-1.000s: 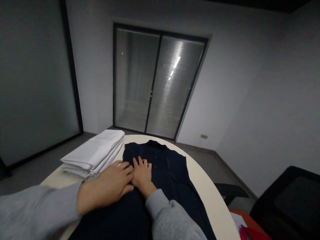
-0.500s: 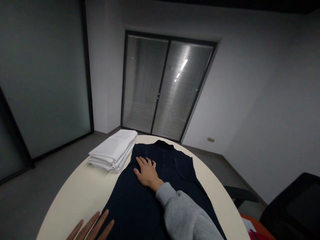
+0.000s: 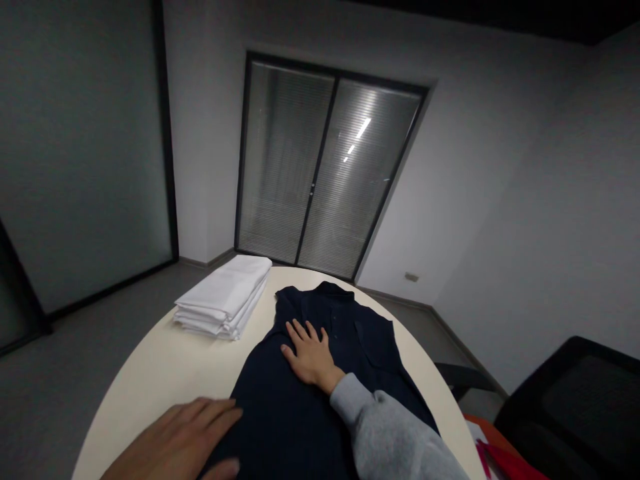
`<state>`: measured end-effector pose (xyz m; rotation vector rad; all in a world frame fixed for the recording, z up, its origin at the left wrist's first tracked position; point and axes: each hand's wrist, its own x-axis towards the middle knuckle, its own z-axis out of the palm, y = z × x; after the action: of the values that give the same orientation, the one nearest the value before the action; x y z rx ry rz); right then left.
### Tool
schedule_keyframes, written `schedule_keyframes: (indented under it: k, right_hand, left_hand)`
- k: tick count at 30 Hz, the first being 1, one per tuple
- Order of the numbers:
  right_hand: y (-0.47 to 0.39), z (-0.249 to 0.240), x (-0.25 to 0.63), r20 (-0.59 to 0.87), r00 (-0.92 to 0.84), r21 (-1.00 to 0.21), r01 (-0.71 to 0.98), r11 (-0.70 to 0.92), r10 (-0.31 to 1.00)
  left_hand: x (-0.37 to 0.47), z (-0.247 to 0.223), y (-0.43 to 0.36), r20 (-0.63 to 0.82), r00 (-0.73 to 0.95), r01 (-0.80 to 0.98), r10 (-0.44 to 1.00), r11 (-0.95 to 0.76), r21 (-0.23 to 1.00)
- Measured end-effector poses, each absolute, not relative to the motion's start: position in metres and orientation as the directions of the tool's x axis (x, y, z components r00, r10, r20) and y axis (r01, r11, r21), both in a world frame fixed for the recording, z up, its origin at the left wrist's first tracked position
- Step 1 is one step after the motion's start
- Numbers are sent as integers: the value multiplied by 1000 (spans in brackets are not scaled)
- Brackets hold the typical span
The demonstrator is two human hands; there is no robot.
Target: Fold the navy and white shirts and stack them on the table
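On the cream, round-edged table (image 3: 150, 373), I had the dark navy, collared fabric garment (image 3: 280, 420) lying front up; its upper edge had just shifted away from the white, folded cloth stack (image 3: 223, 288), leaving bare tabletop between them. The left hand (image 3: 173, 443) had come farther in over the garment's side, fingers loosely extended, gripping nothing visible; I couldn't tell whether they touched. The right hand (image 3: 311, 359) lay flat on the chest, fingers spread, pinching nothing, probably steadying the fabric. I could make out no container.
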<state>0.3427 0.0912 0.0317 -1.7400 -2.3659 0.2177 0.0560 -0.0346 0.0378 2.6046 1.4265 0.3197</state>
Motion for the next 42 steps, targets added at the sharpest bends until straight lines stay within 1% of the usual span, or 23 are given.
schedule_keyframes:
  k: [2, 4, 5, 7, 9, 12, 14, 18, 25, 27, 30, 34, 38, 42]
  right_hand:
    - [86, 32, 346, 50, -284, -247, 925, 288, 957]
    - [84, 34, 351, 32, -284, -266, 922, 282, 958]
    - [86, 37, 354, 30, -280, -274, 921, 278, 959]
    - [94, 46, 360, 55, -247, -282, 926, 252, 968]
    - [110, 59, 365, 116, -190, -277, 936, 216, 975]
    - [147, 78, 361, 207, -155, -264, 942, 208, 966]
    - [176, 84, 351, 230, -172, -257, 938, 230, 958]
    - [228, 77, 319, 199, -208, -263, 930, 257, 958]
    - [285, 50, 294, 63, -260, -323, 908, 266, 964]
    - [294, 46, 296, 68, -261, -350, 898, 268, 963]
    - [297, 38, 297, 141, -217, -366, 895, 255, 966]
    - [285, 28, 286, 251, -154, -320, 918, 232, 956]
    - [279, 26, 270, 298, -135, -247, 945, 213, 945]
    - [283, 26, 265, 308, -117, -194, 964, 183, 944]
  left_hand:
    - [86, 77, -8, 99, 462, 847, 881, -471, 246]
    - [119, 101, 18, 116, 492, 835, 863, -506, 218]
    - [133, 105, 30, 137, 523, 818, 841, -541, 198]
    - [156, 101, 50, 186, 581, 779, 792, -608, 155]
    - [169, 86, 65, 224, 604, 762, 765, -636, 119]
    - [172, 63, 76, 246, 585, 780, 773, -620, 92]
    - [168, 54, 79, 237, 567, 799, 789, -597, 76]
    - [159, 48, 81, 211, 527, 835, 823, -548, 55]
    - [160, 46, 87, 213, 501, 848, 839, -525, 73]
    - [162, 47, 86, 212, 490, 856, 846, -513, 70]
    - [165, 51, 83, 205, 468, 870, 859, -489, 65]
    - [168, 54, 80, 180, 448, 886, 876, -462, 44]
    - [171, 50, 81, 185, 463, 879, 867, -476, 27]
    - [168, 35, 90, 234, 547, 808, 804, -580, 103]
